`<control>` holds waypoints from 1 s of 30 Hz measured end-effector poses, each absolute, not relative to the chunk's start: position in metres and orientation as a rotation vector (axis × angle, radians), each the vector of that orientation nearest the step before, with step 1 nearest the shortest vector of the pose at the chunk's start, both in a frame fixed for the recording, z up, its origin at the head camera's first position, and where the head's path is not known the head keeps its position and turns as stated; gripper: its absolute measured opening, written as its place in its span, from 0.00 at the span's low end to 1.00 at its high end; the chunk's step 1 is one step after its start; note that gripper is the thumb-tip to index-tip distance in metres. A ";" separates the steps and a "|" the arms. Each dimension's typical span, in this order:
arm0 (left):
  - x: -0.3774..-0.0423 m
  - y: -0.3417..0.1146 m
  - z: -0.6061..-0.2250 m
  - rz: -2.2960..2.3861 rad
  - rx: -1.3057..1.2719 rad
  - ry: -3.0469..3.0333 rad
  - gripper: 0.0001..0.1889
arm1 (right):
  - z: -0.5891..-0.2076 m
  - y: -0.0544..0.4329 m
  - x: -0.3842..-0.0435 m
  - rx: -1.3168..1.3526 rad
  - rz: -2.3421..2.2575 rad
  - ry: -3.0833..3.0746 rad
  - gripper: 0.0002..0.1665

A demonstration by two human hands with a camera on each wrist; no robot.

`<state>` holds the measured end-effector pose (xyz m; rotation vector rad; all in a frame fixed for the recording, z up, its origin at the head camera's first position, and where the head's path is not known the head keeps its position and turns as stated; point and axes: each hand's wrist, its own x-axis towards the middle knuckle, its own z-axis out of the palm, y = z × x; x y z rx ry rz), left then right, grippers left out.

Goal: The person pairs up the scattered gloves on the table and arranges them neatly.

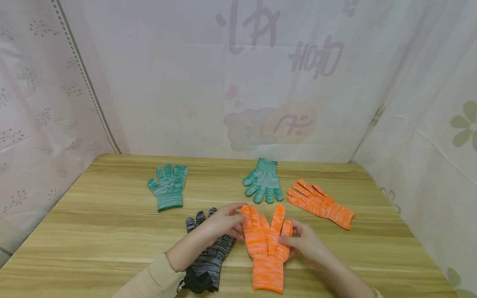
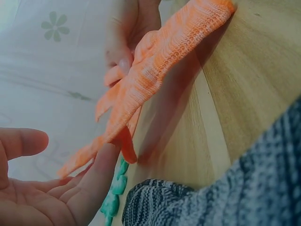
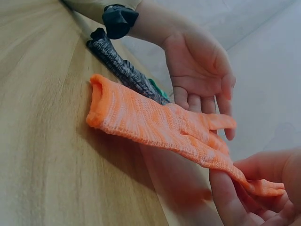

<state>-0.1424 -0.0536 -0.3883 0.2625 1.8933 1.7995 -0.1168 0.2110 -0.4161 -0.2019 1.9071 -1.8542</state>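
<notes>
An orange knitted glove (image 1: 268,267) is raised off the table at the front middle, its cuff toward the person. My right hand (image 1: 306,243) pinches its right edge; in the right wrist view the thumb lies over the orange fabric (image 3: 155,125) and a finger beneath it. Extended fingers of my left hand (image 1: 222,222) touch the glove's fingertips from the left, while the left thumb stands apart in the left wrist view. A black-and-grey knitted glove (image 1: 210,263) lies under the left forearm, partly hidden by it.
A green glove (image 1: 170,191) lies at the back left and a second green glove (image 1: 265,184) at the back middle, cuff away. Another orange glove (image 1: 322,206) lies to the right. Patterned curtains (image 1: 179,82) enclose the wooden table (image 1: 112,240). A black device (image 1: 199,281) sits at the left wrist.
</notes>
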 end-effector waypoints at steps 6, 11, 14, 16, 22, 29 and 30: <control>-0.142 -0.055 -0.386 1.792 0.279 1.920 0.32 | -0.418 0.211 -0.118 -0.179 -1.839 1.928 0.34; -0.141 -0.056 -0.385 1.756 0.285 1.964 0.29 | -0.419 0.210 -0.119 -0.164 -1.815 1.963 0.34; -0.140 -0.056 -0.385 1.728 0.306 1.993 0.27 | -0.421 0.209 -0.120 -0.168 -1.801 1.983 0.35; -0.140 -0.057 -0.385 1.720 0.315 2.002 0.26 | -0.422 0.209 -0.120 -0.177 -1.793 1.992 0.35; -0.141 -0.059 -0.387 1.718 0.305 2.029 0.25 | -0.423 0.210 -0.121 -0.231 -1.739 2.076 0.33; -0.143 -0.059 -0.388 1.702 0.288 2.071 0.24 | -0.423 0.209 -0.120 -0.240 -1.657 2.227 0.33; -0.143 -0.059 -0.388 1.699 0.285 2.076 0.24 | -0.423 0.208 -0.120 -0.231 -1.641 2.260 0.34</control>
